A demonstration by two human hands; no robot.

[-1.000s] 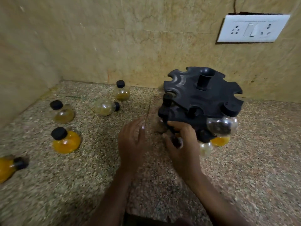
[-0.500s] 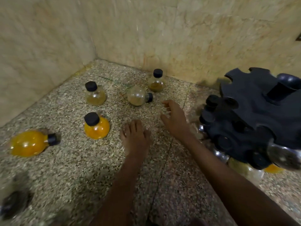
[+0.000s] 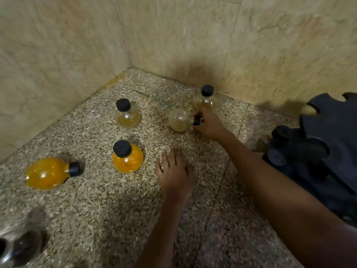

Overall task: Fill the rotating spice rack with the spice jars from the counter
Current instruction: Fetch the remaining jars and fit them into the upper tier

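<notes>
Several round glass spice jars with black caps are on the speckled counter. My right hand grips the neck and cap of a pale jar lying on its side. Just behind it stands another pale jar. My left hand rests flat on the counter, fingers apart, holding nothing. An upright orange jar stands left of that hand, and an orange jar on its side lies further left. A pale upright jar stands behind them. The black rotating rack is at the right edge, partly cut off.
Tiled walls meet in a corner behind the jars. A dark-filled jar lies blurred at the bottom left edge. The counter stretches open in front of my left hand.
The view has swung left. My right hand left the rack, reached across and closed on the neck of the lying pale jar. My left hand settled flat on the counter.
</notes>
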